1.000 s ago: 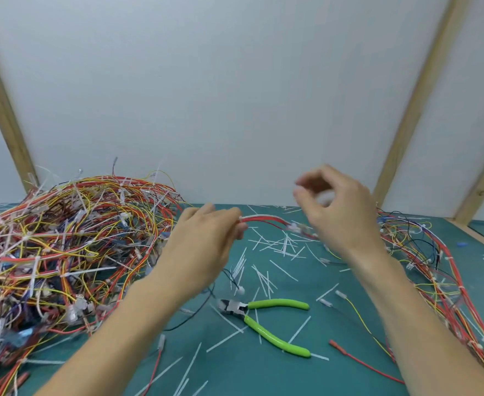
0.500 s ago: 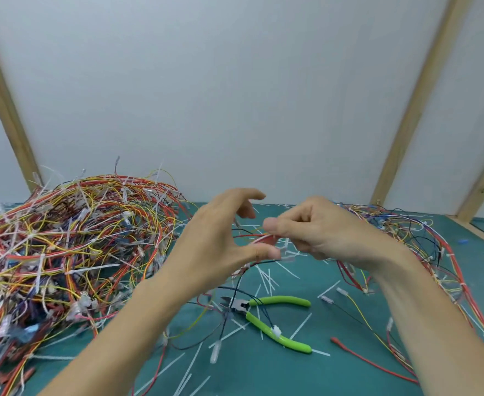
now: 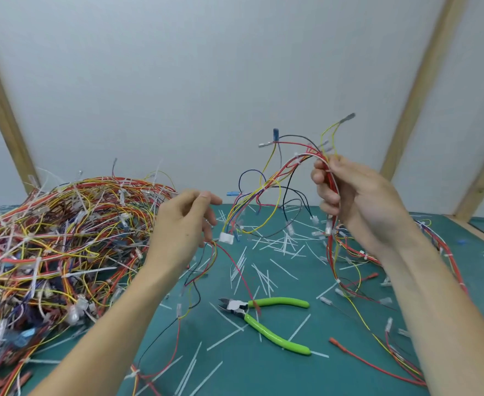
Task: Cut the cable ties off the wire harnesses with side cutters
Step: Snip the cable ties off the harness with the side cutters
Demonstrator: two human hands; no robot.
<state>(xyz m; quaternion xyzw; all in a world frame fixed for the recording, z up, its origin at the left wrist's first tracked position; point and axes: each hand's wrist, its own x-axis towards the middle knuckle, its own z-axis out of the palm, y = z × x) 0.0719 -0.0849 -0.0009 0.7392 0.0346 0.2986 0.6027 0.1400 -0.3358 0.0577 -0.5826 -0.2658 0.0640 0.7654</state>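
Note:
My right hand (image 3: 357, 201) grips a wire harness (image 3: 269, 184) of red, yellow, blue and black wires and holds it up above the green mat (image 3: 263, 375). White cable ties still sit on its bundle. Lower strands and a white connector (image 3: 226, 238) hang beside my left hand (image 3: 182, 227), whose curled lower fingers hold a few strands. The side cutters (image 3: 266, 318), with green handles, lie on the mat between my forearms, with neither hand touching them.
A large tangled pile of harnesses (image 3: 63, 241) fills the left of the mat. More loose wires (image 3: 357, 270) lie on the right, partly behind my right arm. Cut white tie pieces (image 3: 263, 275) are scattered over the mat. Wooden posts (image 3: 412, 90) stand against the white wall.
My hands have drawn apart. The right hand has risen up and to the right, lifting the harness off the mat, and the left hand has shifted left, holding the lower strands.

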